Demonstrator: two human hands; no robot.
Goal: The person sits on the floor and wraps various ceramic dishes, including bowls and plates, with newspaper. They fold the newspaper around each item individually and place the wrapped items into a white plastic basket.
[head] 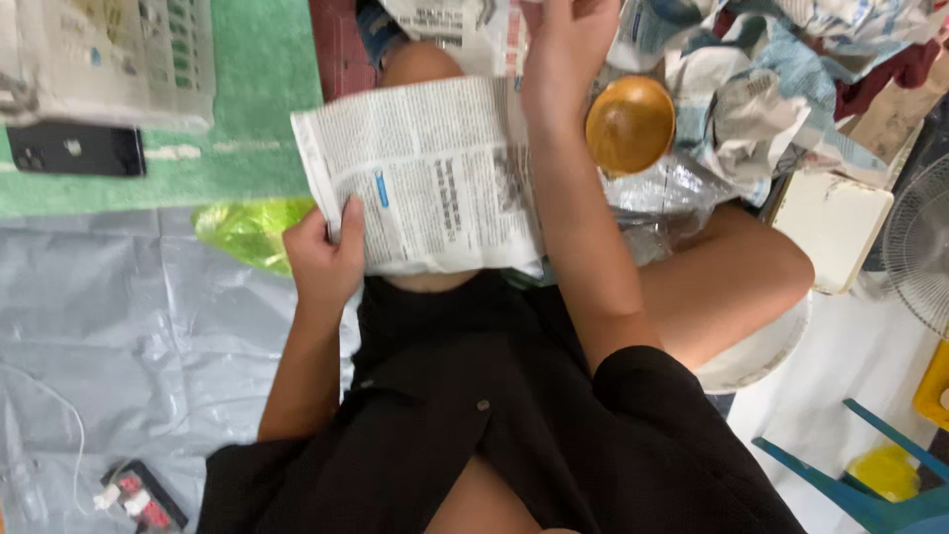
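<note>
My left hand [324, 259] grips the near left corner of a printed newspaper sheet [435, 178], thumb on top. The sheet lies spread across my bare knee. My right hand [565, 49] reaches past the sheet's far right corner onto more newspaper [465, 30] at the top edge. Its fingers are cut off by the frame. A round golden-brown bowl [630, 124] sits just right of my right wrist. I am seated in black clothes.
Crumpled newspapers [761, 89] pile up at the top right. A folded paper stack [109, 59] and a black phone [77, 150] lie on a green mat [262, 89]. Around them are a yellow-green bag [242, 229], grey plastic sheeting [129, 326], a power strip [148, 497], a white box [832, 227] and a fan [921, 242].
</note>
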